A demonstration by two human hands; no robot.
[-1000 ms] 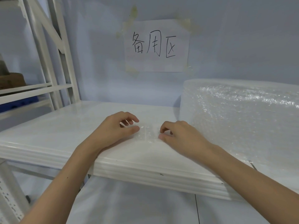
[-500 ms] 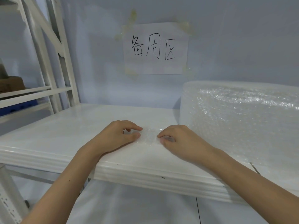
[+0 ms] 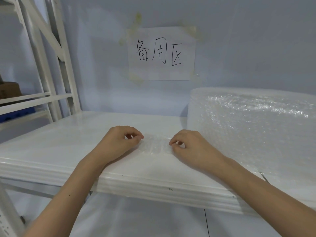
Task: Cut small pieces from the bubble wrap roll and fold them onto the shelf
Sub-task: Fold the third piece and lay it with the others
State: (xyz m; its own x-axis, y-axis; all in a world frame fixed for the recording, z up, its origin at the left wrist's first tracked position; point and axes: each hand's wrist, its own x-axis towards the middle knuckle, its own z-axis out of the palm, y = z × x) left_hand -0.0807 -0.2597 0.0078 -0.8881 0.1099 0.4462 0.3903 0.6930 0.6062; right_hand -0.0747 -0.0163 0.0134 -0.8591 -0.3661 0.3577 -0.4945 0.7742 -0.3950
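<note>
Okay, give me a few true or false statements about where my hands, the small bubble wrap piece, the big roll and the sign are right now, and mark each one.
1. The small bubble wrap piece lies on the white shelf between the left hand and right hand. True.
2. The bubble wrap roll sits left of the hands. False: it sits to their right.
3. A handwritten paper sign is taped to the wall. True.
4. The right hand holds scissors. False: no scissors show; its fingertips rest at the piece's edge.
</note>
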